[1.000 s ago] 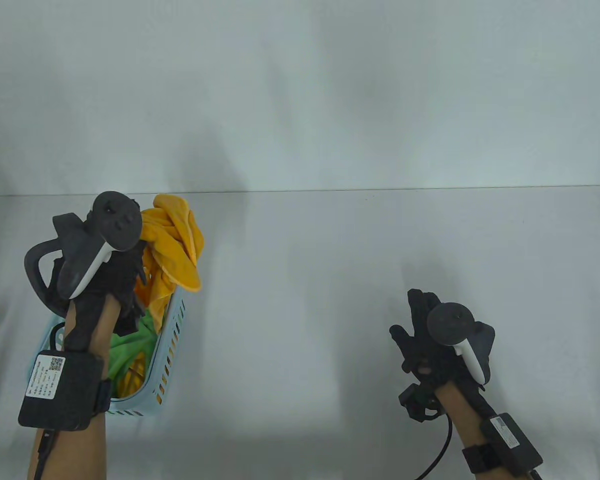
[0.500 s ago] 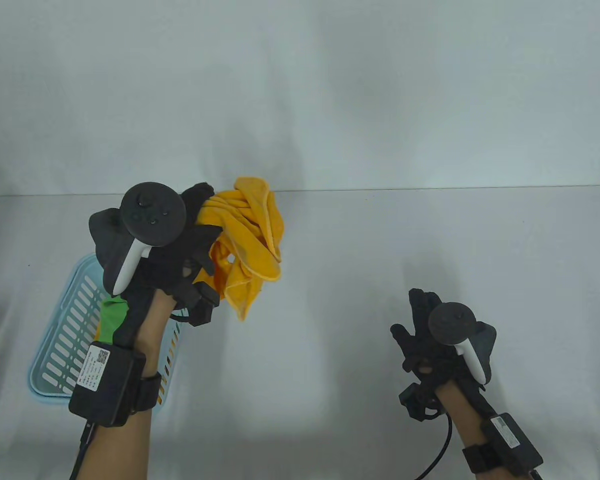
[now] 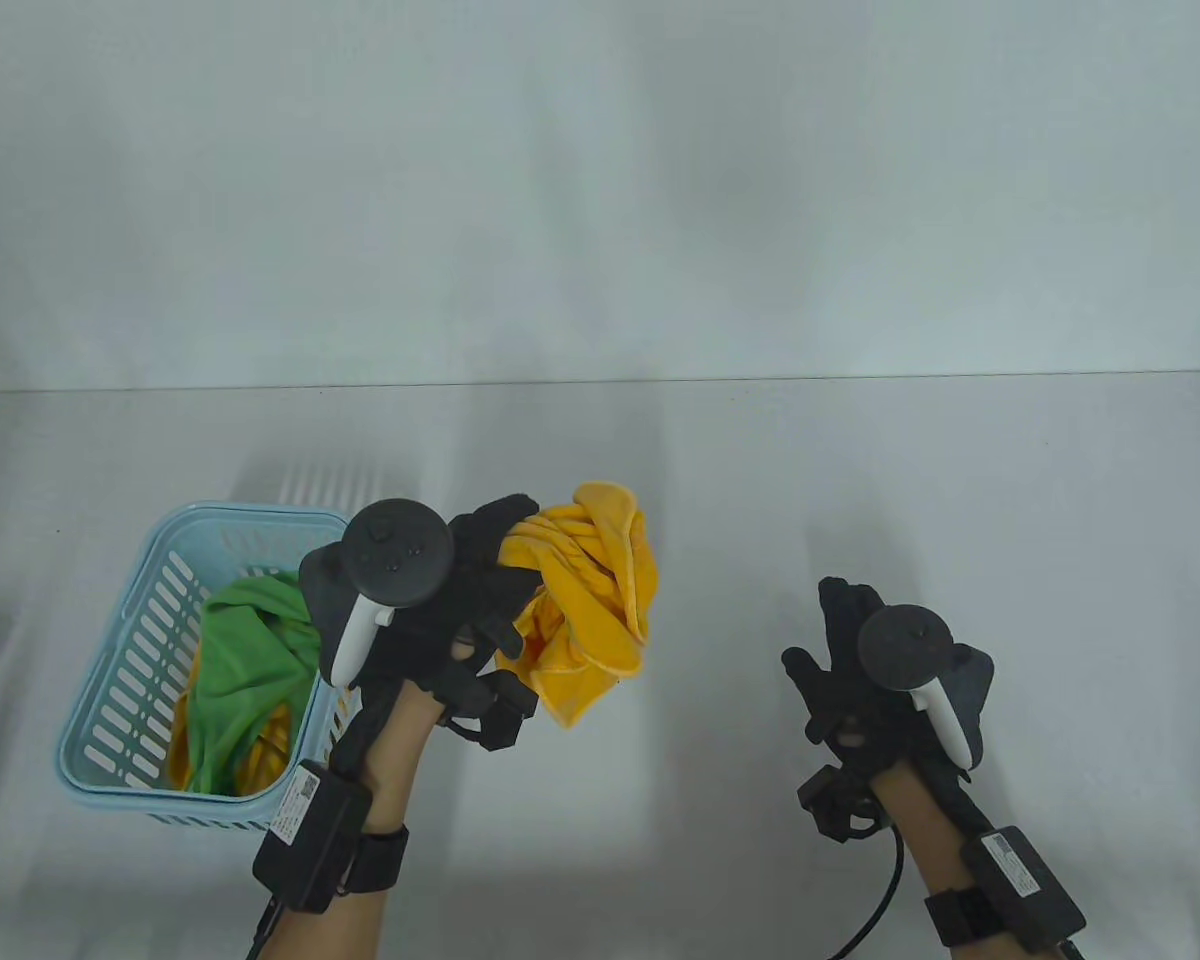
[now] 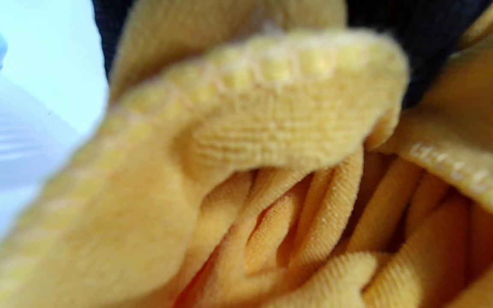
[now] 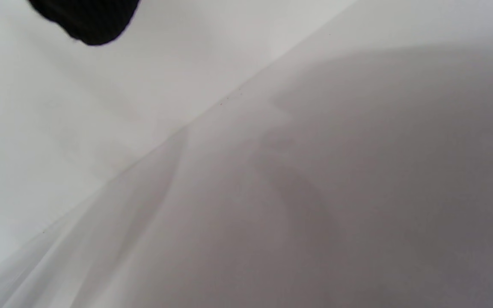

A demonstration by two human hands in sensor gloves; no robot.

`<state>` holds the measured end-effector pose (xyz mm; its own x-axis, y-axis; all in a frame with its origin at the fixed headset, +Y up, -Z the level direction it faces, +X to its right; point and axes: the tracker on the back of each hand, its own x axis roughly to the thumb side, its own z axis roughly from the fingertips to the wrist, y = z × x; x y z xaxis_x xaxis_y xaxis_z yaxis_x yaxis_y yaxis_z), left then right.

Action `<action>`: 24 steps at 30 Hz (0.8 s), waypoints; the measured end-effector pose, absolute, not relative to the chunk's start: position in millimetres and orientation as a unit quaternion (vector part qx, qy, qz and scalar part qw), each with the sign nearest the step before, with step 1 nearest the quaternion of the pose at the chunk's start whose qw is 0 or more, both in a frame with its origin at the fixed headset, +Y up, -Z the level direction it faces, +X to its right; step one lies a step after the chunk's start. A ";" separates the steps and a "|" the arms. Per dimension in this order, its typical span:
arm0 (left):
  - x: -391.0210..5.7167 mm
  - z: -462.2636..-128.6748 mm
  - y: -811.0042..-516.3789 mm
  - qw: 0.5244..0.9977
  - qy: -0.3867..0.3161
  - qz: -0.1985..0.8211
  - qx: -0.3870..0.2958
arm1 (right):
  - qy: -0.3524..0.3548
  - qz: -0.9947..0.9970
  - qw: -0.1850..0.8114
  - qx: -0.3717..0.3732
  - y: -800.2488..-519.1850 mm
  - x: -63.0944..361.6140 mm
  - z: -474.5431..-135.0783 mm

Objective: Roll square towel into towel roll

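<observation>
towel: soft, limp, bunched; take by corners | left hand grip clutches it | right hand grip relaxed, idle

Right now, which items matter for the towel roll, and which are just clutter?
In use: crumpled yellow-orange cloth towel, gripped by left hand; right hand, idle.
Clutter: light blue slotted plastic basket; green cloth inside it.

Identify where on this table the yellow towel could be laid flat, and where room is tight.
Bare tabletop lies between the left hand, which grips the yellow towel, and the right hand. More runs along the far edge. It is tight at the left, by the blue basket holding a green cloth.
</observation>
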<state>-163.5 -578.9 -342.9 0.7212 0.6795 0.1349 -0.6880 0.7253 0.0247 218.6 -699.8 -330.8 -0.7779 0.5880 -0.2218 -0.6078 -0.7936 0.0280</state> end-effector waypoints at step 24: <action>-189.0 -333.2 -615.4 0.896 -0.026 0.442 0.027 | 0.070 0.946 0.318 0.012 -700.4 161.4 -317.1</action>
<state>-189.0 -615.4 -333.2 0.6076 0.7911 0.0708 -0.7939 0.6076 0.0244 161.4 -700.4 -317.1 -0.7979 0.6024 -0.0215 -0.5989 -0.7883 0.1410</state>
